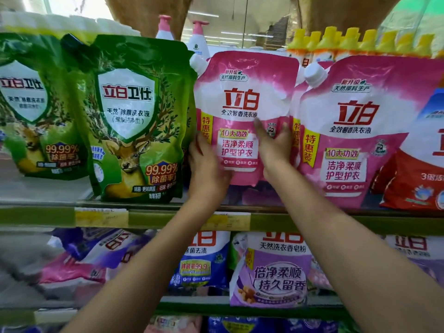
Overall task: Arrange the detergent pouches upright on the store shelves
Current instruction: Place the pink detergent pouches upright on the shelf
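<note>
A pink and white detergent pouch [242, 97] with a white spout cap is held upright just above the upper shelf [168, 218]. My left hand [206, 169] grips its lower left corner. My right hand [272, 143] lies against its lower right face, fingers pointing up. A second pink pouch [355, 131] stands upright to the right, close to the front edge. Two green pouches with a deer picture stand to the left, one beside the held pouch [134, 116] and one further left [31, 104].
A red and white pouch [418, 169] leans at the far right. Pink pump bottles [164, 27] and yellow-capped bottles [348, 42] stand behind. Yellow price tags [101, 216] sit on the shelf edge. The lower shelf holds blue [204, 260] and purple [274, 270] bags.
</note>
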